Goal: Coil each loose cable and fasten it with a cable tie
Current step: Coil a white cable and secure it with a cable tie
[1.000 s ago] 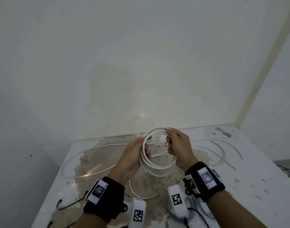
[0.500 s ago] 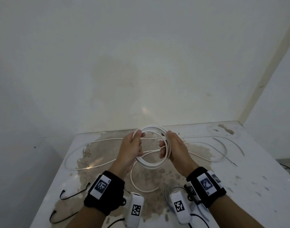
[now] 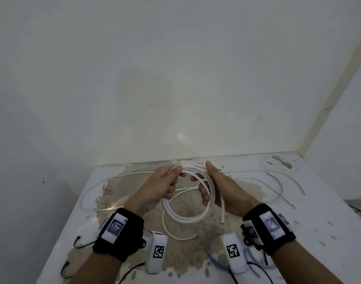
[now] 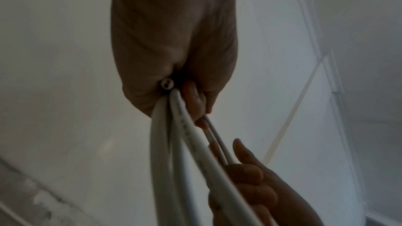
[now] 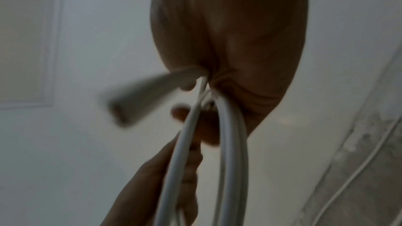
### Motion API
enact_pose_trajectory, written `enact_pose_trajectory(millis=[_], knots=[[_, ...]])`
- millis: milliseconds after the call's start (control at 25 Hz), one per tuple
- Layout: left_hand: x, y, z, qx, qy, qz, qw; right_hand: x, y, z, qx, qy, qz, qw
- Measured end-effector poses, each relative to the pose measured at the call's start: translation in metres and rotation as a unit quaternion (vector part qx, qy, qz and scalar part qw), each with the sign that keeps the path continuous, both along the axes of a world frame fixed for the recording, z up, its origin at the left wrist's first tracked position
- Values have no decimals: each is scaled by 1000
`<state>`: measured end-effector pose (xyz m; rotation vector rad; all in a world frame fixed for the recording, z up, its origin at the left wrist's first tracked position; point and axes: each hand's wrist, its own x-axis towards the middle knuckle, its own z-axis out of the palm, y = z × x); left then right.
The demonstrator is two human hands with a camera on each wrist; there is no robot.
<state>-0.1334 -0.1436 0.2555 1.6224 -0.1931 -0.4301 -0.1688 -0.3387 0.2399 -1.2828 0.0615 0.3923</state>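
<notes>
both hands grip the white cable coil above the table — left hand now pinching the top, right hand curled round the side, where a second ago it held the top. coiling looks nearly done — the right wrist view shows a free end.

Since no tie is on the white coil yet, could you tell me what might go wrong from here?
1. The white cable coil is kept together only by the left hand and right hand; freeing either to fetch a tie could let the loops spring apart.
2. The cable end hangs loose below the right hand and may uncoil or snag.
3. The thin white cables lying on the table under the coil could get caught in it.
</notes>
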Motion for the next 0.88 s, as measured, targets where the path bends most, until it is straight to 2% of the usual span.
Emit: enact_pose_trajectory(millis=[80,160,240,400,520,640,760,880], knots=[[4,-5,-5,-33,3,36,999,0,14,-11,57,9,-67,996],[8,-7,-12,-60,17,70,996,0,21,-23,119,29,-90,988],[9,-3,-20,-64,20,101,993,0,23,-28,166,59,-72,982],[5,5,-36,-27,-51,134,989,2,23,-29,243,116,2,963],[5,17,-46,-9,-86,110,990,9,36,-24,246,123,-6,961],[-4,34,-65,-1,-52,115,992,15,60,-28,190,106,-68,974],[-11,50,-90,-49,28,180,982,14,90,-39,132,79,-69,986],[-9,69,-110,-41,46,233,970,12,117,-54,142,79,-61,985]])
